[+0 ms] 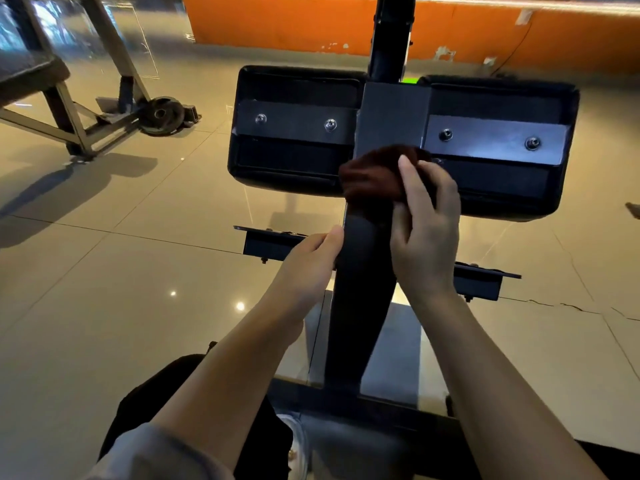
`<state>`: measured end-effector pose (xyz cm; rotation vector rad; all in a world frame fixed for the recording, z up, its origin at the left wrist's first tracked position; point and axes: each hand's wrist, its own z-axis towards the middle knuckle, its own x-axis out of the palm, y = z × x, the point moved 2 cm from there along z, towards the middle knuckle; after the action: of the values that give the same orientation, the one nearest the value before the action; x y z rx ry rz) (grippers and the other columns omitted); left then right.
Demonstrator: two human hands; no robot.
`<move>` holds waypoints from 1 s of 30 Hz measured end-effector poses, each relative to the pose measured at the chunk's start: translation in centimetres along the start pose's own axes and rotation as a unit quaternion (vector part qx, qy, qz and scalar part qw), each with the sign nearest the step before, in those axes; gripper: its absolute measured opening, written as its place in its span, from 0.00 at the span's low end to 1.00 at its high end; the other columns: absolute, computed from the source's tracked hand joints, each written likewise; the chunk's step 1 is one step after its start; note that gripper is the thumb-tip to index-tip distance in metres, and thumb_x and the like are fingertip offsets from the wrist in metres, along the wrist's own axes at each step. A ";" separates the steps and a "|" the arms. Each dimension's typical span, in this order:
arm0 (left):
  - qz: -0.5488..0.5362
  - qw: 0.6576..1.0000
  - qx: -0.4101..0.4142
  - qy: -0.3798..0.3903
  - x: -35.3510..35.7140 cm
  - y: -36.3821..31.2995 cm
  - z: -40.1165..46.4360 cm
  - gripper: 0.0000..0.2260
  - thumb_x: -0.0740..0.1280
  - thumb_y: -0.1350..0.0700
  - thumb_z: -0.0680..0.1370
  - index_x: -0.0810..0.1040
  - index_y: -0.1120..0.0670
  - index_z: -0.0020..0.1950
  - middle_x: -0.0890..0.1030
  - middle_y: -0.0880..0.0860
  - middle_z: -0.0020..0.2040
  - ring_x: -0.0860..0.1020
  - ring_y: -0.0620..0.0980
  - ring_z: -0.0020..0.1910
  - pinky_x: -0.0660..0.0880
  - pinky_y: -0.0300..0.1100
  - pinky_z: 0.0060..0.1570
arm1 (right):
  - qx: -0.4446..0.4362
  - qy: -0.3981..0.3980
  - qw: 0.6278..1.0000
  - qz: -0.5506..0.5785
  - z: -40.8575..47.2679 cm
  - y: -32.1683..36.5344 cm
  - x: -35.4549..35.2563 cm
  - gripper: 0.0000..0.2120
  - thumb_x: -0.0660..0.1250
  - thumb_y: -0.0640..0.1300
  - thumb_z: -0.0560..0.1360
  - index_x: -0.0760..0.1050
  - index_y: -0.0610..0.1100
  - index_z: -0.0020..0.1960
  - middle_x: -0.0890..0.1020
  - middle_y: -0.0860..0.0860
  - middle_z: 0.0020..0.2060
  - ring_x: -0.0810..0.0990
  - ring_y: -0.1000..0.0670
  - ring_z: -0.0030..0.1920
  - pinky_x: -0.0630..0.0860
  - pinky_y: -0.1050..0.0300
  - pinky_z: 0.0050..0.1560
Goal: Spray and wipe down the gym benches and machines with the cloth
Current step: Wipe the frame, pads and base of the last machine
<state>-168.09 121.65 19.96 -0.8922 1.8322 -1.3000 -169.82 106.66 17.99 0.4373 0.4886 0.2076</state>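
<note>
Dark-red crumpled cloth (372, 178) sits in the right hand (424, 233) grip; left hand (311, 261) clasps the smooth black post (363, 258).

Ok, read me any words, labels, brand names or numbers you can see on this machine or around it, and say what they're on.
None can be read.
Machine frame, pads and dark red cloth: no print visible.
Orange wall: only scuffed paint.
Green patch: too small to tell.

Single head-worn wide-angle view, looking forward and steeply down from close above the machine's central post (360, 271); padded supports (298, 129) sit mid-frame, tiled floor (104, 271) left and right, orange wall (311, 22) far
</note>
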 end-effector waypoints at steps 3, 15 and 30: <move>-0.015 1.000 -0.010 0.014 -0.4 0.0 -0.4 0.15 0.50 0.44 0.84 0.73 0.42 0.44 0.76 0.37 0.45 0.74 0.37 0.49 0.66 0.44 0.60 | 0.075 -0.019 0.995 0.058 -2.2 0.4 0.9 0.21 0.56 0.42 0.81 0.64 0.42 0.74 0.67 0.42 0.70 0.65 0.47 0.71 0.69 0.57 0.69; -0.022 1.000 -0.015 0.003 -0.4 0.7 0.2 0.07 0.59 0.42 0.80 0.74 0.41 0.47 0.77 0.38 0.51 0.74 0.44 0.60 0.68 0.44 0.61 | 0.365 0.129 0.916 0.104 -19.3 -0.2 2.9 0.28 0.55 0.49 0.81 0.46 0.68 0.74 0.65 0.52 0.74 0.66 0.50 0.72 0.69 0.41 0.68; 0.088 0.992 0.070 -0.055 0.5 1.2 -0.2 0.17 0.63 0.53 0.81 0.72 0.47 0.69 0.77 0.35 0.54 0.76 0.32 0.49 0.72 0.22 0.43 | 0.269 0.066 0.950 0.143 -18.1 -0.8 3.5 0.27 0.55 0.47 0.82 0.49 0.53 0.78 0.61 0.49 0.75 0.62 0.48 0.74 0.67 0.43 0.70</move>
<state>-168.67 121.66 18.81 -0.6976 1.6715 -1.2275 -175.72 113.41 1.84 1.0358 0.6133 0.3877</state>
